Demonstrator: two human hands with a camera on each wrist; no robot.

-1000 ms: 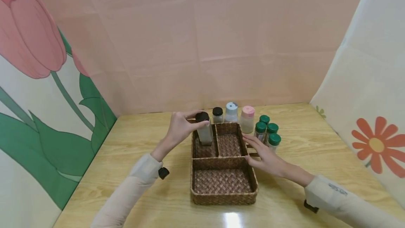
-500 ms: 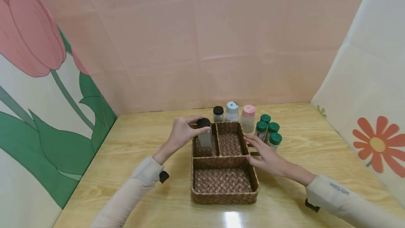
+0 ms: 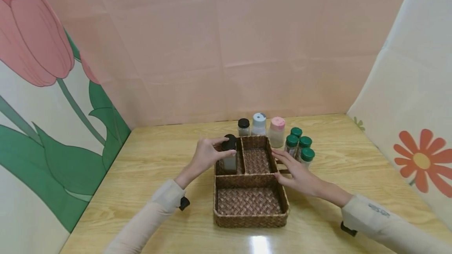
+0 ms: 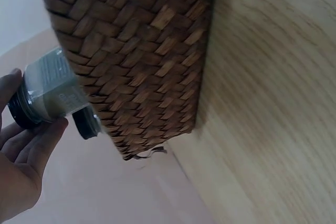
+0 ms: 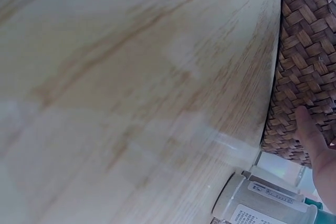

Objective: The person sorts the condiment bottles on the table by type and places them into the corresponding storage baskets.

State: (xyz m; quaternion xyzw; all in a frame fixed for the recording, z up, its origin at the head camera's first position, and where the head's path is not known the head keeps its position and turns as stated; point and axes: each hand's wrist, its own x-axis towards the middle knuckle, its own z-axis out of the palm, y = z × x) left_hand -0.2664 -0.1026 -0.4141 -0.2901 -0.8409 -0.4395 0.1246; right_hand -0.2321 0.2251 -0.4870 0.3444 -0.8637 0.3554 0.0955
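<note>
Directly before me, a brown woven basket (image 3: pixel 250 221) sits on a light wood-grain table (image 3: pixel 159 148), and I place everything else by it, with left and right as the seated worker has them. It has three compartments: two small ones side by side at the far end, and one wide one across the near end.

A clear jar (image 3: pixel 230 164) with a black cap (image 3: pixel 230 141) stands nearly upright inside the basket's far left compartment, its top above the rim; I cannot tell whether its base touches the woven floor. The person's left hand (image 3: pixel 206 155) reaches over the basket's left side and pinches the jar near its cap between thumb and fingers.

At the basket's right side, the right hand (image 3: pixel 300 175) is spread fairly wide, its straight fingers resting against the outer wall near the rim, holding no jar.

Just behind the basket's far edge stand a smaller black-lidded jar (image 3: pixel 243 128) and a pale blue-lidded bottle (image 3: pixel 259 125); a pink-lidded bottle (image 3: pixel 276 134) is by its far right corner. To the basket's right, just past the right hand's fingers, four green-lidded jars (image 3: pixel 291 144) cluster together.

Beyond the basket rises a creased pink backdrop (image 3: pixel 219 50). Well off to its left is a large painted tulip (image 3: pixel 39 38); well off to its right, an orange flower (image 3: pixel 420 160).
</note>
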